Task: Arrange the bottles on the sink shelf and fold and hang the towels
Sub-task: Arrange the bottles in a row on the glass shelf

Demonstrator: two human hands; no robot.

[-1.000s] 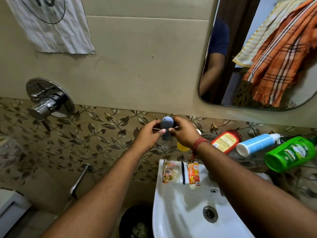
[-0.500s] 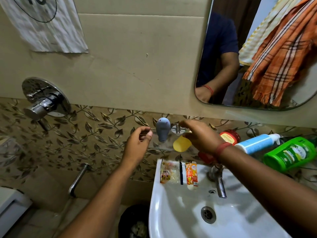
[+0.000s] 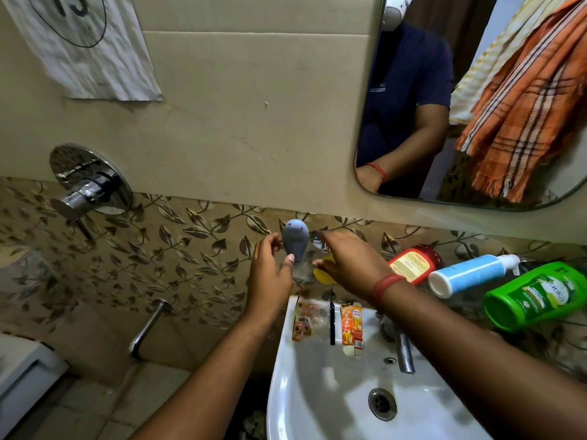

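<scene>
A small grey-blue bottle (image 3: 295, 242) stands upright at the left end of the glass shelf above the sink. My left hand (image 3: 270, 277) is right beside it, fingers apart, thumb touching its front. My right hand (image 3: 349, 265) hovers palm down over a yellow item (image 3: 324, 276) on the shelf, gripping nothing that I can see. To the right, a red bottle (image 3: 416, 263), a blue and white bottle (image 3: 470, 274) and a green bottle (image 3: 533, 296) lie on their sides. An orange plaid towel (image 3: 524, 115) and a yellow striped towel (image 3: 486, 65) show in the mirror.
The white sink (image 3: 317, 392) with its tap (image 3: 405, 350) is below my hands; sachets (image 3: 351, 325) lie on its back rim. A chrome shower valve (image 3: 89, 182) and a wall spout (image 3: 146, 328) are to the left. A dark bin (image 3: 251, 423) stands under the sink.
Both hands let go of the grey-blue bottle, which now stands on the shelf. My left hand has come back beside it; my right hand has moved over the yellow item.
</scene>
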